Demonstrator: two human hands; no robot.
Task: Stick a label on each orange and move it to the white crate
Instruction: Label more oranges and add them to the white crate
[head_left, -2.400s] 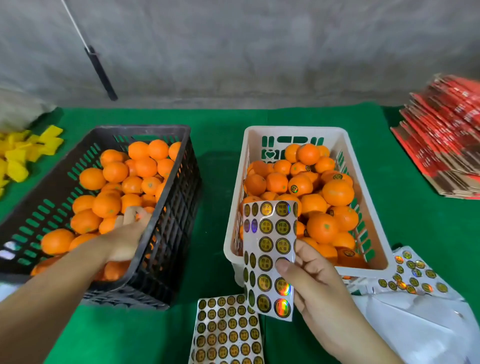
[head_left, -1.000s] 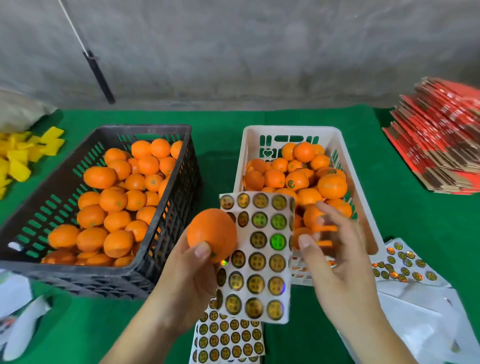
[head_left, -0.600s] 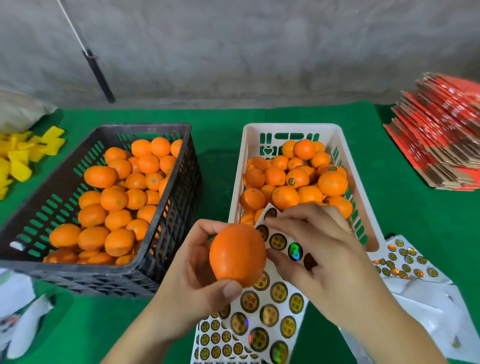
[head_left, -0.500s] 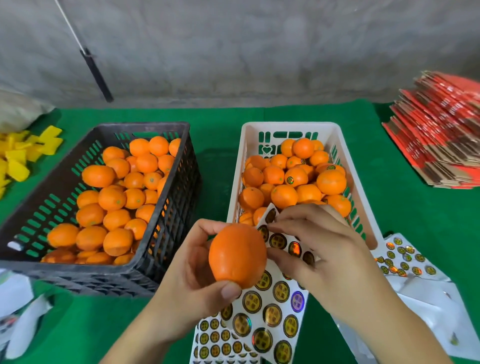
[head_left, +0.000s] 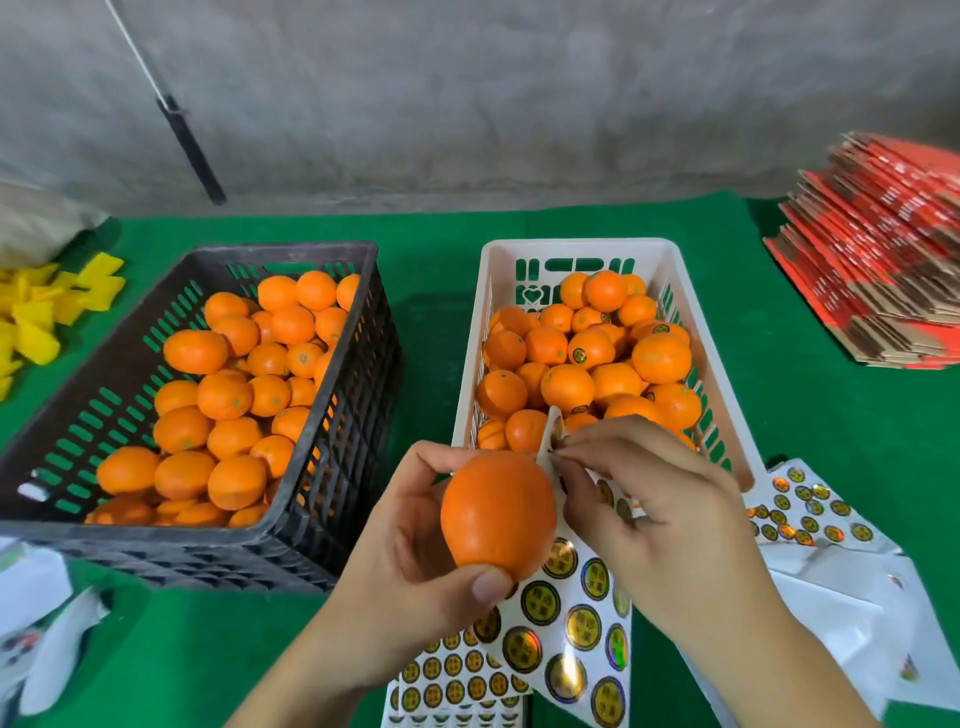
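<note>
We hold one orange (head_left: 497, 512) clamped in the left hand (head_left: 415, 561) above the desk (head_left: 441, 270), just before the white crate (head_left: 582, 252), while the right hand (head_left: 660, 514) pinches at the top edge of the label sheet (head_left: 576, 613) beside it.

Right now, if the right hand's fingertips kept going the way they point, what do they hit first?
The right hand points left and slightly up, pinching at the sticker sheet. Going straight on, it would likely meet the held orange in the left hand first; depth is unclear.
</note>
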